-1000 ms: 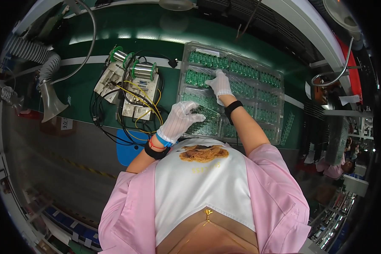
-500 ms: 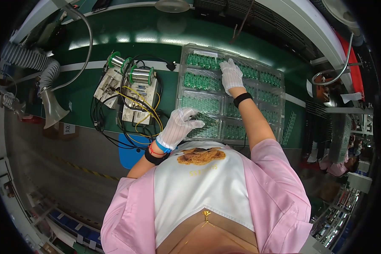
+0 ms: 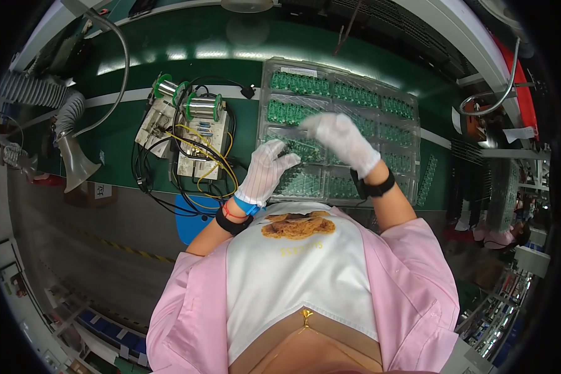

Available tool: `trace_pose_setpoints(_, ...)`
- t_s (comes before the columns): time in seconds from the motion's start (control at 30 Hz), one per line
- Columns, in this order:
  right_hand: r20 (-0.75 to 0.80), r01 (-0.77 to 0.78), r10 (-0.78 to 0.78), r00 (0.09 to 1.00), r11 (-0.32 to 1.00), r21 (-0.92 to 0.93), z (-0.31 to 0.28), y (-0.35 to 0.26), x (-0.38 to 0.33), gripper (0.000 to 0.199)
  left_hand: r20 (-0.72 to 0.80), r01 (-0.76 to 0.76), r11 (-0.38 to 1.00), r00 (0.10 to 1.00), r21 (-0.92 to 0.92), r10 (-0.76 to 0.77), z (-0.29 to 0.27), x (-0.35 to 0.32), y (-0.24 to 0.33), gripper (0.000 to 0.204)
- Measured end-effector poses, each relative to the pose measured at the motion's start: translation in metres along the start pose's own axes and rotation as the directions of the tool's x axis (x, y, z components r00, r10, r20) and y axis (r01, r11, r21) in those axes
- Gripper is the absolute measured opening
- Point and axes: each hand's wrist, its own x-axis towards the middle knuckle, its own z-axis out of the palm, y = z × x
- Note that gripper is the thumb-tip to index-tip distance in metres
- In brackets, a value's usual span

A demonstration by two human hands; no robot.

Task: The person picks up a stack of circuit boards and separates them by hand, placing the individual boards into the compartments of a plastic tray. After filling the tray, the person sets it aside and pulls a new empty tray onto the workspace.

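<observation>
A clear plastic tray (image 3: pixel 343 71) with several compartments, filled with rows of small green circuit boards (image 3: pixel 355 93), lies flat on the bench. My left hand (image 3: pixel 263 171), in a white striped glove, is over the tray's near left part. Its thumb and fingers pinch a green circuit board strip (image 3: pixel 304 150), partly hidden by the hand. Just right of that strip is my right hand (image 3: pixel 344 141), gloved too, above the middle of the tray. Motion smears its fingers, so whether it holds anything cannot be made out.
Left of the tray, two solder wire spools (image 3: pixel 204 107) sit on a pale fixture (image 3: pixel 196 165) among black and yellow cables. A fume extraction funnel (image 3: pixel 78 163) hangs at the far left. Another green strip (image 3: pixel 427 181) lies right of the tray. A blue stool (image 3: pixel 192 224) stands below the bench edge.
My right hand has come back from the tray's far compartments toward my left hand. My left hand has risen slightly away from me, still pinching the strip.
</observation>
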Motion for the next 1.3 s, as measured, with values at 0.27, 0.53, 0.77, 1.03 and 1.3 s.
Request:
trace_pose_setpoints(0.27,0.232,0.475,-0.419,0.878,0.700,-0.533,0.008,0.015,-0.024,0.026,0.216,-0.032,0.998,0.975,-0.059,0.044,0.006,0.000,0.006,0.016)
trace_pose_setpoints(0.53,-0.065,-0.395,0.494,0.867,0.761,0.514,0.008,0.041,0.003,0.023,0.213,0.102,0.956,0.976,-0.275,-0.042,-0.009,0.015,0.023,0.017)
trace_pose_setpoints(0.77,-0.479,-0.405,0.225,0.848,0.859,-0.313,0.016,0.182,0.062,0.029,0.278,0.308,0.860,0.939,-0.408,-0.204,-0.006,0.017,0.016,0.025)
trace_pose_setpoints(1.03,-0.440,-0.386,0.131,0.888,0.733,-0.561,0.013,0.122,0.051,0.037,0.284,0.414,0.840,0.902,-0.351,-0.326,0.027,-0.016,-0.013,0.032)
trace_pose_setpoints(1.3,0.234,0.248,-0.133,0.963,0.779,-0.576,0.019,0.030,-0.019,0.028,0.479,0.698,0.496,0.716,-0.517,-0.508,0.044,-0.017,-0.009,0.028)
